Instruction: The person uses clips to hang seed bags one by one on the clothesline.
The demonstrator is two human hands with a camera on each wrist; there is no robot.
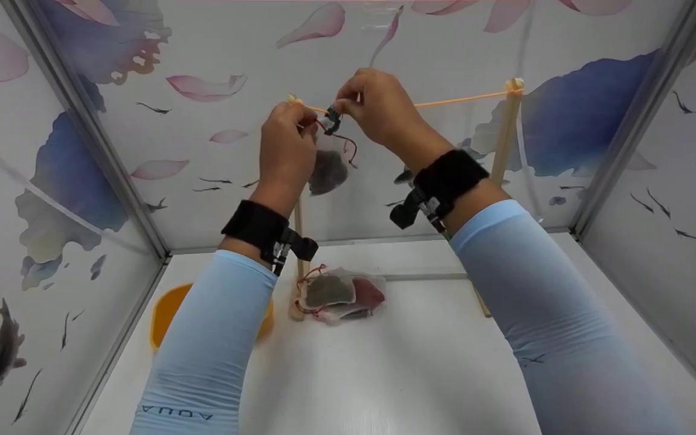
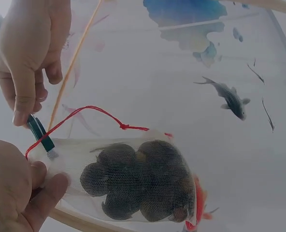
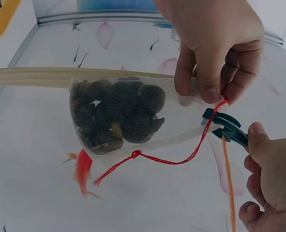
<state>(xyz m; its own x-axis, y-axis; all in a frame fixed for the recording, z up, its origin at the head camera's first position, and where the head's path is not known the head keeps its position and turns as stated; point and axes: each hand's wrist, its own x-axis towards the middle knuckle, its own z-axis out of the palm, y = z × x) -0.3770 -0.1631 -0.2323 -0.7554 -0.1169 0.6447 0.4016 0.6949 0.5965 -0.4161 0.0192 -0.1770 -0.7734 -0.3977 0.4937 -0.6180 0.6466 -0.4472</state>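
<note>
A white mesh drawstring bag (image 2: 133, 179) with several dark lumps in it hangs by the orange cord (image 3: 229, 183). My left hand (image 1: 287, 142) pinches the bag's top edge between thumb and fingers. A red drawstring (image 2: 102, 111) loops loosely from the bag's top. With thumb and fingers my right hand (image 1: 381, 109) pinches a dark green clothespin (image 3: 227, 128). Its far end lies over the bag's top edge beside the cord; I cannot tell how firmly it bites.
The cord runs between two wooden posts (image 1: 506, 136). On the white table (image 1: 372, 374), more mesh bags (image 1: 339, 293) with red strings lie by the left post's foot. A yellow basin (image 1: 167, 311) stands left, partly behind my left sleeve. Printed panels enclose the back and sides.
</note>
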